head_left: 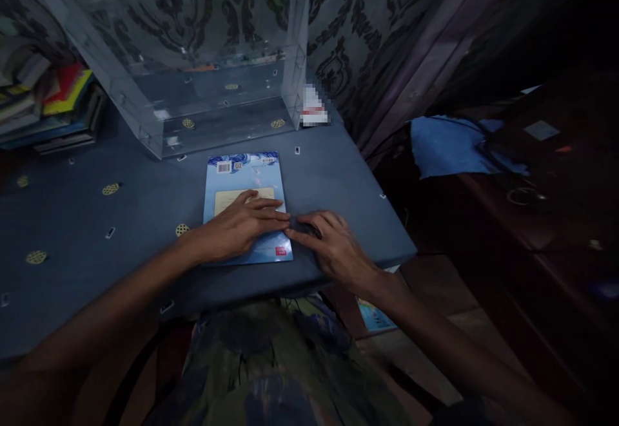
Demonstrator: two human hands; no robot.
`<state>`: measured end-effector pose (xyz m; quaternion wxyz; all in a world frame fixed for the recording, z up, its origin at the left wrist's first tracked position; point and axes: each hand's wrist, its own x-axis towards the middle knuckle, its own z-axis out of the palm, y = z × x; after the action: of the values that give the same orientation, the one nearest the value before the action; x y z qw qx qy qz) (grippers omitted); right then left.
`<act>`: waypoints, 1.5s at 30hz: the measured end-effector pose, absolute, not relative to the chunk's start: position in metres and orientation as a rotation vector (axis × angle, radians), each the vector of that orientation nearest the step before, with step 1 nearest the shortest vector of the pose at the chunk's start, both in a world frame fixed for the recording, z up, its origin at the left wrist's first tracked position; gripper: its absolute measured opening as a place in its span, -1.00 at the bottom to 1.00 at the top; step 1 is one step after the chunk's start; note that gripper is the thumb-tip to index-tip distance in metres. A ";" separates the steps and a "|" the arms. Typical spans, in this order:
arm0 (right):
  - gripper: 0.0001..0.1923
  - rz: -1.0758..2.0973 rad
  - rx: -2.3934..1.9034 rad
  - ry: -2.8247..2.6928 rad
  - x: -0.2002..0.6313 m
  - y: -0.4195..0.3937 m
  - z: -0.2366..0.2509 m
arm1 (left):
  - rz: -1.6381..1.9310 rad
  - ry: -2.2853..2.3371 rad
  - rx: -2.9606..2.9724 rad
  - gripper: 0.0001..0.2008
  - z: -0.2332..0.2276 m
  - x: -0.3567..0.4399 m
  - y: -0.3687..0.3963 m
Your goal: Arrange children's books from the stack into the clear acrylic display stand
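A light blue book [242, 178] lies face down on the table, its back cover up with a barcode, a QR code, a pale yellow panel and a small red mark. My left hand [246, 223] rests flat across the middle of the cover, fingers stretched toward the right edge. At that edge is my right hand [331, 242], its thumb reaching to the book's side and its fingers apart from the thumb. I see nothing held in it. The fingertips of both hands are close together at the edge.
A clear acrylic shelf [222, 133] stands behind the book on the grey-blue patterned tablecloth [140, 232]. Stacked books [62, 100] are at the left. Near the shelf's right foot is a blurred white item [314, 107]. A blue cloth [449, 145] lies on dark furniture to the right.
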<state>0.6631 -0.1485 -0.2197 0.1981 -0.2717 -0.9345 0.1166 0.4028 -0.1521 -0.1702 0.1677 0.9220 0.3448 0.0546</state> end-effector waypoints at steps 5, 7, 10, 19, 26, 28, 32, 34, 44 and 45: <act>-0.41 0.319 -0.750 -2.618 0.666 -0.157 -0.220 | 0.093 0.973 2.650 -0.42 -0.165 0.407 -0.162; -0.38 0.336 -0.723 -2.603 0.668 -0.161 -0.222 | 0.083 0.964 2.660 -0.45 -0.163 0.408 -0.167; -0.37 0.341 -0.713 -2.602 0.671 -0.166 -0.224 | 0.092 0.990 2.684 -0.46 -0.163 0.409 -0.173; -0.49 0.315 -0.625 -2.520 0.675 -0.179 -0.226 | 0.129 0.936 2.655 -0.39 -0.166 0.406 -0.195; -0.54 0.327 -0.608 -2.519 0.677 -0.182 -0.227 | 0.137 0.937 2.709 -0.45 -0.166 0.407 -0.209; -0.56 0.315 -0.607 -2.514 0.677 -0.183 -0.227 | 0.166 0.961 2.735 -0.45 -0.168 0.407 -0.214; -0.54 0.326 -0.601 -2.510 0.678 -0.184 -0.227 | 0.233 1.024 2.790 -0.48 -0.176 0.408 -0.227; -0.55 0.324 -0.587 -2.506 0.677 -0.183 -0.227 | 0.259 1.074 2.810 -0.49 -0.180 0.409 -0.233; -0.44 0.297 -0.609 -2.404 0.669 -0.195 -0.226 | 0.467 1.395 2.800 -0.56 -0.192 0.418 -0.273; -0.45 0.292 -0.615 -2.399 0.667 -0.197 -0.226 | 0.490 1.440 2.774 -0.56 -0.194 0.420 -0.277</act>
<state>0.6668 -0.1971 -0.2256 0.3185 -0.2336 -0.9120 0.1108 0.4199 -0.2775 -0.1938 -0.0113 0.8767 0.4552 0.1550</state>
